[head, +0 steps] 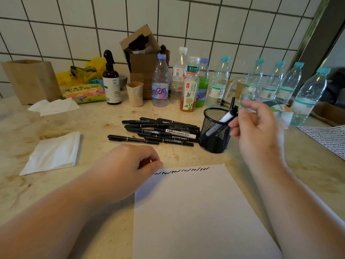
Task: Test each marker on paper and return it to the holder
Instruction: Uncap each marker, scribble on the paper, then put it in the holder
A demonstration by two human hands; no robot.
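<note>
A white sheet of paper (196, 212) lies in front of me with one black squiggly line along its top edge. My left hand (128, 165) rests on the sheet's top left corner with loosely curled fingers and holds nothing. A black mesh holder (214, 135) stands behind the paper. A white-bodied marker with a black cap (228, 114) leans inside it. My right hand (255, 128) hovers just right of the holder, fingers loosely curled beside the marker's upper end. Several black markers (160, 132) lie in a pile left of the holder.
Several plastic bottles (190, 85) line the back of the counter, along with a paper cup (135, 94), a spray bottle (111, 81) and cardboard boxes (143, 55). White tissues (54, 152) lie at the left. Another scribbled sheet (328, 137) lies at the right edge.
</note>
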